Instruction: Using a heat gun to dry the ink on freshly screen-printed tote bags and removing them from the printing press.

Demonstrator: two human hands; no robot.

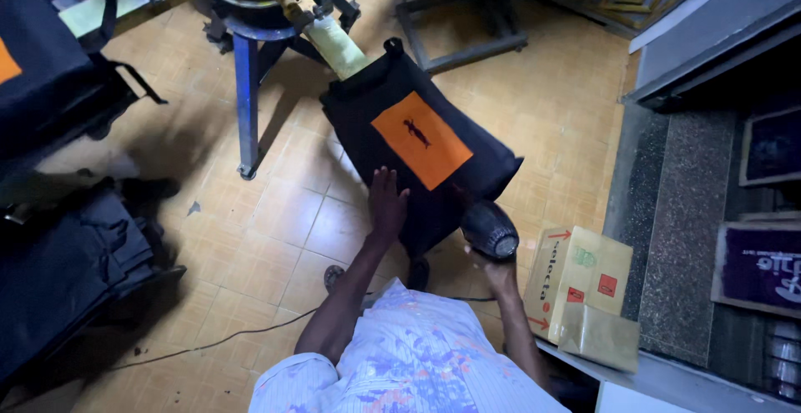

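A black fabric bag [392, 117] with an orange rectangular print [421, 139] lies stretched over a pallet arm of a printing press. My left hand [386, 204] rests flat on the bag's near edge, fingers spread. In my right hand [492, 269] I grip a black heat gun [489, 229], its nozzle end raised toward the bag's lower right side, just below the orange print.
The press's blue steel leg [245, 88] stands to the left on the tiled floor. Stacks of black bags [58, 254] lie at the left. Cardboard boxes [588, 284] sit at my right beside a stone counter [692, 238]. A cable [209, 345] runs across the floor.
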